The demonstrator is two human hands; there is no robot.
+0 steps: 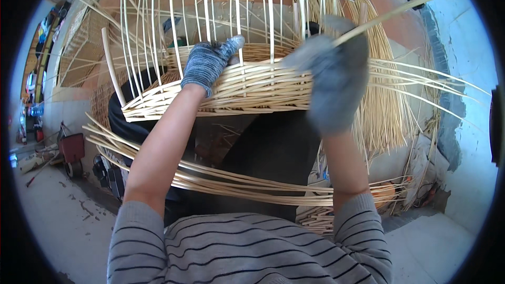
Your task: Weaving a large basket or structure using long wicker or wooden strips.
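A half-woven wicker basket of pale rods lies across in front of me, with upright stakes rising from its wall toward the far side. My left hand, in a grey knitted glove, is closed over the top edge of the weave, its thumb lying by a stake. At the right end of the wall is my right hand, also gloved and smeared by motion. A pale willow rod slants from it up to the right; the blur hides exactly how the fingers lie on it.
Loose rod ends stick out right of the basket. A bundle of long rods crosses my dark-covered lap. A thick sheaf of rods lies on the floor at the right, near a pale blue wall. A dark red object stands at the left.
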